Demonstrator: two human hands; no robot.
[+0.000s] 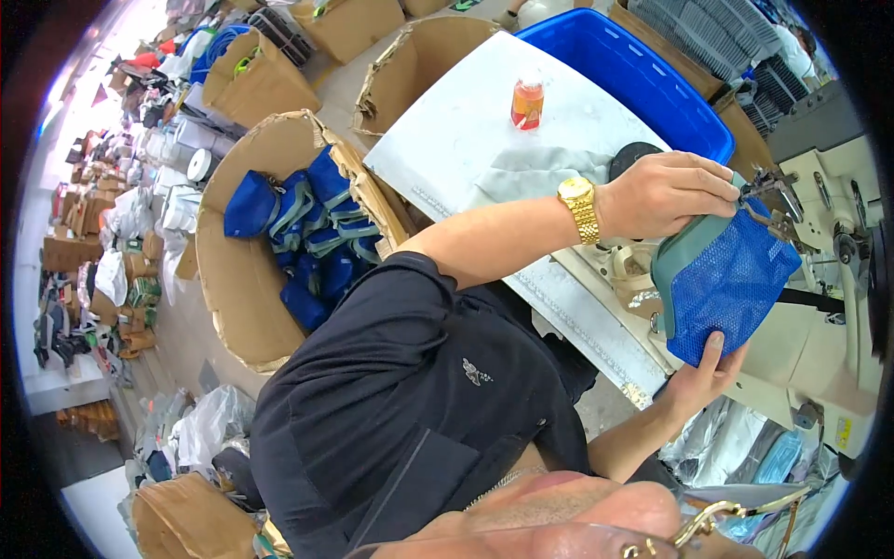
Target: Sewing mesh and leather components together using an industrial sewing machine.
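Note:
A blue mesh fabric piece with a grey-green border (736,279) is stretched between my two hands beside a sewing machine. My left hand (666,194), with a gold watch (579,207) at its wrist, grips the upper border close to the machine's needle area (778,200). Its fingertips are pressed together there. My right hand (710,374) pinches the lower edge, thumb on the near face and the other fingers partly hidden behind the fabric. The piece stands tilted, and its upper corner reaches under the machine head. Whether the needle is in the fabric I cannot tell.
On the white table (438,102) are an orange-labelled bottle (527,101), a grey cloth (531,173) and a black round object (635,160). A large cardboard box (228,298) beside me holds several blue pieces (312,219). Behind the table is a blue bin (643,70).

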